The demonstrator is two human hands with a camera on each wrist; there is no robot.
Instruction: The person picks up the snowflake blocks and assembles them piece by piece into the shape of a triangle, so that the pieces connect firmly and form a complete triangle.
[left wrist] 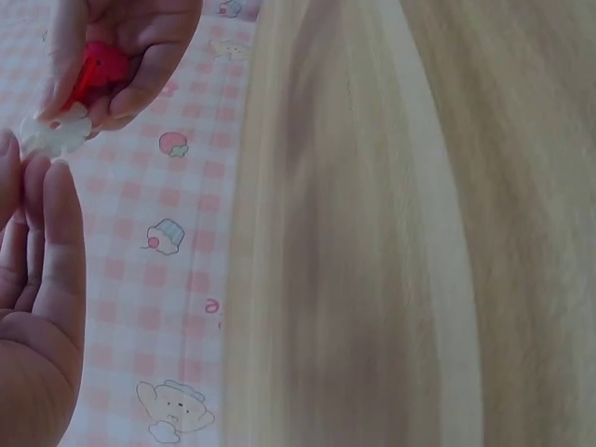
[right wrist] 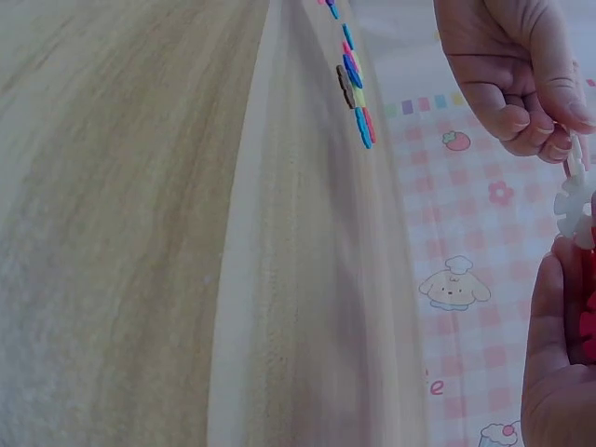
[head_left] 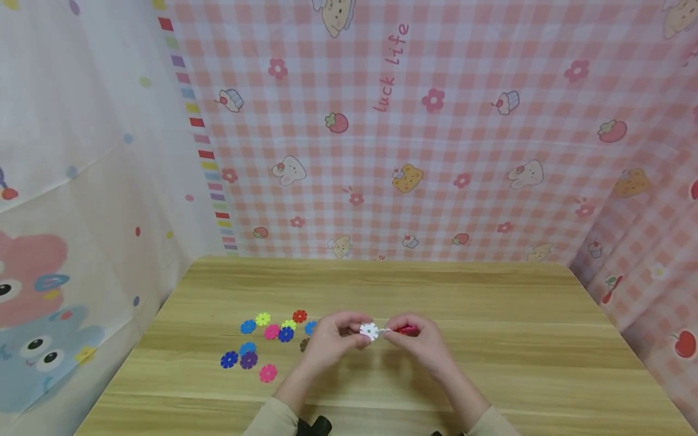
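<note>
Near the middle of the table, my left hand (head_left: 337, 336) pinches a white notched snowflake disc (head_left: 368, 331) between thumb and fingertips. Facing it, my right hand (head_left: 420, 341) grips a second white disc (right wrist: 575, 207), seen edge-on from the head. Red and pink discs (left wrist: 101, 67) sit against that white one, partly hidden inside the right palm. The two white discs meet edge to edge between the hands; whether their notches interlock I cannot tell. Both hands are held above the tabletop.
Several loose discs lie flat on the wooden table (head_left: 518, 363) left of my hands, among them a purple disc (head_left: 248, 360), a red disc (head_left: 299, 316) and a pink disc (head_left: 268, 373). A brown disc (head_left: 303, 345) is partly covered by my left hand. Behind hangs a pink checked cloth (head_left: 382, 145).
</note>
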